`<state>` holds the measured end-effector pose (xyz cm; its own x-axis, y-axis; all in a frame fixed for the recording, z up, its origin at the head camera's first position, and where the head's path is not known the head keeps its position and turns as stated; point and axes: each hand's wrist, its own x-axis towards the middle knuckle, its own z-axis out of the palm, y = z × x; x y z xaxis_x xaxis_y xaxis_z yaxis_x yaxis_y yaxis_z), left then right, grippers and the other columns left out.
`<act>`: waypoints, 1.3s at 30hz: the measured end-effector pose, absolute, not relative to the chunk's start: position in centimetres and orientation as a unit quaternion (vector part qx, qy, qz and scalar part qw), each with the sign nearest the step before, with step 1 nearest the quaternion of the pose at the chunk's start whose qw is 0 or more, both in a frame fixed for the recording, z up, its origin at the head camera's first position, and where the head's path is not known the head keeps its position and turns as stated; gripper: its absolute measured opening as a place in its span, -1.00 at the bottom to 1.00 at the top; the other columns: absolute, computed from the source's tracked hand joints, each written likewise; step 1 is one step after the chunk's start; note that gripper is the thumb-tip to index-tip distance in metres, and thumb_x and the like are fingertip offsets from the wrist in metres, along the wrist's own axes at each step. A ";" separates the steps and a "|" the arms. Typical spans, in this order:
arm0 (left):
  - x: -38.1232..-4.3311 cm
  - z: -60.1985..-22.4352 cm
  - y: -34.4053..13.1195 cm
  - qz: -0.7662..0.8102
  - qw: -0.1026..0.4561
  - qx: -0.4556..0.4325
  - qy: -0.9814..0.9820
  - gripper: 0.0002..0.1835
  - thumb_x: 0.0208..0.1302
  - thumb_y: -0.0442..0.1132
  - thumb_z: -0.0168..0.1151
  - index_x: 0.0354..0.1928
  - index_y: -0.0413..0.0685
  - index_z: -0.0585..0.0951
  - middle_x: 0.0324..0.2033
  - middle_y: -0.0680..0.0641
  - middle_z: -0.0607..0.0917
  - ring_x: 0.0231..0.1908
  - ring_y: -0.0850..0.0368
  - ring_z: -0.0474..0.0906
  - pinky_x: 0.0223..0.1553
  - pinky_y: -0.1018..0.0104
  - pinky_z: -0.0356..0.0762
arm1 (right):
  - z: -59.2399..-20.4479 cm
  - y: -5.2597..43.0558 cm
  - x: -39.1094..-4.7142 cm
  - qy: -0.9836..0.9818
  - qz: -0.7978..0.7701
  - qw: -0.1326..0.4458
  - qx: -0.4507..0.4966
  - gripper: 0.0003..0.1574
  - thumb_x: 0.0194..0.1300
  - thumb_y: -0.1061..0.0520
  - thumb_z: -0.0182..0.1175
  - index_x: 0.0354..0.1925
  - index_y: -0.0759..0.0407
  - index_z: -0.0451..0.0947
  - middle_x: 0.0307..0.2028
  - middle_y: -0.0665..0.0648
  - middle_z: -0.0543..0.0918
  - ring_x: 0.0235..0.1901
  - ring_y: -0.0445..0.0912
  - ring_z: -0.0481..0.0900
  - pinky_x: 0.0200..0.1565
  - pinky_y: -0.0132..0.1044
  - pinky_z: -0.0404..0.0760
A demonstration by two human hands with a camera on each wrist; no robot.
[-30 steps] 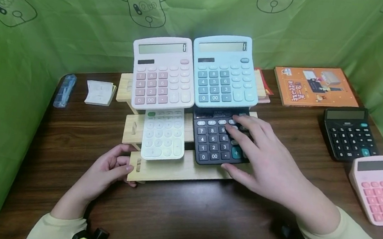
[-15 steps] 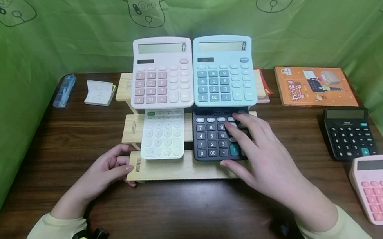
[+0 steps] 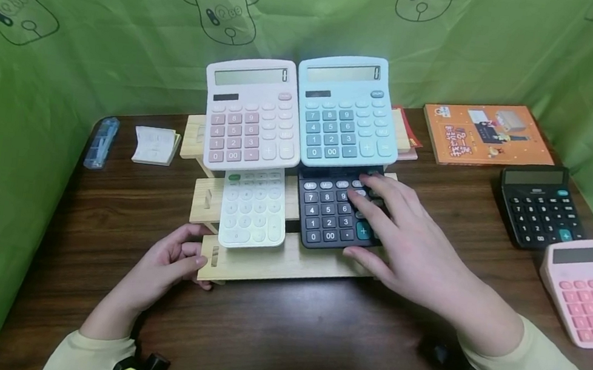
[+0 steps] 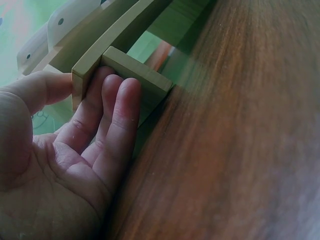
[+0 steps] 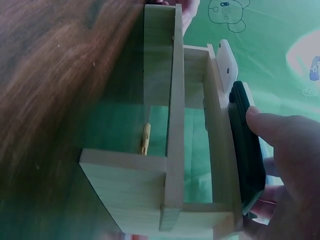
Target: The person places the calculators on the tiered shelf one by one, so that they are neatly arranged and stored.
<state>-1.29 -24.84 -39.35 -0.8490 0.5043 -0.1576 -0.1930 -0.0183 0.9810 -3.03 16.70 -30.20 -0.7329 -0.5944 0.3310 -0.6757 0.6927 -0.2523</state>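
Black plastic at the centre of it: the black calculator (image 3: 326,213) sits on the middle shelf of the wooden rack (image 3: 248,268), its near edge seeming to jut out over the lowest board. The right hand (image 3: 416,241) has it by the right side, fingers spread and bent over the top, thumb at the near edge. That overhang looks the weak point: release it too far forward and it might tip off. A heavy fingertip could also press a key.

Just above, the blue calculator (image 3: 348,117) covers its top end; whether they touch, I can't tell. Lift or push too hard and the blue one could get nudged, maybe jostling the pale pink calculator (image 3: 253,113) beside it.

To the side, the white calculator (image 3: 253,207) seems to overhang too, so a sideways knock could swing it. The left hand (image 3: 172,262) pinches the rack's near left corner, thumb above, fingers curled below. Lose that hold and a shove might skid the rack across the table (image 3: 278,348).
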 end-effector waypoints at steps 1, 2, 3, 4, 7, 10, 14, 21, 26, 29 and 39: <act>-1.3 -39.3 -24.8 0.704 0.248 0.120 0.655 -0.57 0.42 -0.43 0.04 0.24 -0.31 0.18 -0.12 -0.44 0.60 -0.28 -0.21 0.65 -0.35 -0.17 0.66 | -30.1 16.8 -3.1 -0.912 0.182 0.108 0.352 -0.05 0.22 -0.28 0.23 0.42 0.08 0.23 0.44 0.20 0.11 0.41 0.15 0.05 0.37 0.11 0.16; -1.3 -39.3 -24.8 0.703 0.248 0.120 0.655 -0.57 0.42 -0.43 0.04 0.24 -0.31 0.18 -0.12 -0.44 0.60 -0.27 -0.22 0.65 -0.35 -0.17 0.66 | -30.0 17.0 -3.1 -0.910 0.183 0.103 0.356 -0.07 0.22 -0.27 0.22 0.42 0.07 0.23 0.45 0.19 0.10 0.41 0.14 0.04 0.36 0.12 0.18; -1.3 -39.3 -24.8 0.703 0.248 0.121 0.655 -0.57 0.42 -0.43 0.04 0.24 -0.32 0.17 -0.12 -0.44 0.60 -0.27 -0.23 0.65 -0.34 -0.17 0.66 | -29.8 17.2 -3.1 -0.909 0.185 0.098 0.360 -0.08 0.23 -0.25 0.22 0.42 0.06 0.23 0.45 0.19 0.10 0.41 0.14 0.04 0.35 0.13 0.21; -1.3 -39.3 -24.8 0.704 0.248 0.122 0.655 -0.57 0.42 -0.43 0.03 0.24 -0.33 0.17 -0.11 -0.44 0.60 -0.27 -0.23 0.65 -0.34 -0.17 0.65 | -29.6 17.4 -3.2 -0.908 0.188 0.094 0.363 -0.10 0.23 -0.24 0.22 0.42 0.06 0.23 0.45 0.17 0.10 0.41 0.13 0.04 0.33 0.14 0.24; -1.3 -39.2 -24.7 0.704 0.249 0.123 0.654 -0.56 0.43 -0.43 0.03 0.24 -0.33 0.16 -0.11 -0.43 0.60 -0.27 -0.24 0.64 -0.34 -0.17 0.65 | -29.0 18.4 -3.4 -0.905 0.199 0.087 0.366 -0.16 0.23 -0.16 0.25 0.39 0.05 0.28 0.43 0.14 0.16 0.39 0.11 0.10 0.27 0.15 0.33; -1.3 -39.2 -24.7 0.704 0.248 0.121 0.654 -0.57 0.42 -0.43 0.03 0.24 -0.32 0.17 -0.11 -0.43 0.60 -0.28 -0.23 0.65 -0.34 -0.17 0.65 | -28.3 19.4 -3.7 -0.906 0.208 0.086 0.358 -0.23 0.21 -0.07 0.29 0.34 0.06 0.36 0.39 0.11 0.25 0.34 0.06 0.21 0.23 0.12 0.39; -1.3 -39.3 -24.8 0.704 0.248 0.121 0.655 -0.58 0.42 -0.43 0.04 0.22 -0.30 0.18 -0.13 -0.43 0.60 -0.30 -0.21 0.66 -0.35 -0.16 0.66 | -27.8 20.7 -4.2 -0.912 0.213 0.081 0.341 -0.32 0.22 0.03 0.32 0.29 0.05 0.43 0.28 0.03 0.43 0.24 -0.04 0.34 0.19 0.02 0.44; -1.3 -39.5 -24.9 0.705 0.250 0.124 0.652 -0.58 0.41 -0.46 0.03 0.22 -0.31 0.18 -0.14 -0.45 0.60 -0.32 -0.23 0.65 -0.35 -0.19 0.65 | -28.0 23.9 -5.6 -0.958 0.178 0.004 0.224 -0.18 0.31 -0.15 0.24 0.42 0.01 0.23 0.29 0.19 0.39 0.26 0.15 0.32 0.15 0.26 0.38; -1.2 -39.4 -24.9 0.705 0.248 0.115 0.655 -0.58 0.41 -0.45 0.06 0.22 -0.30 0.19 -0.13 -0.44 0.61 -0.32 -0.21 0.65 -0.35 -0.20 0.65 | -29.4 26.8 -7.3 -0.983 0.089 -0.134 0.083 0.16 0.27 -0.51 -0.03 0.53 0.10 -0.12 0.43 0.45 -0.02 0.34 0.43 -0.01 0.07 0.54 0.19; -1.1 -39.4 -25.0 0.708 0.245 0.120 0.651 -0.58 0.40 -0.47 0.04 0.21 -0.32 0.19 -0.12 -0.44 0.60 -0.30 -0.19 0.65 -0.35 -0.19 0.65 | -30.5 28.3 -8.2 -0.981 0.057 -0.182 0.030 0.30 0.21 -0.61 -0.15 0.52 0.21 -0.20 0.41 0.56 -0.16 0.31 0.53 -0.12 0.04 0.60 0.11; -1.3 -39.5 -24.8 0.709 0.247 0.123 0.649 -0.59 0.40 -0.47 0.04 0.21 -0.32 0.19 -0.11 -0.44 0.60 -0.29 -0.16 0.66 -0.35 -0.17 0.66 | -31.9 32.1 -9.1 -0.980 0.057 -0.188 -0.041 0.40 0.12 -0.70 -0.25 0.50 0.28 -0.22 0.28 0.69 -0.07 0.17 0.63 -0.02 -0.04 0.63 0.16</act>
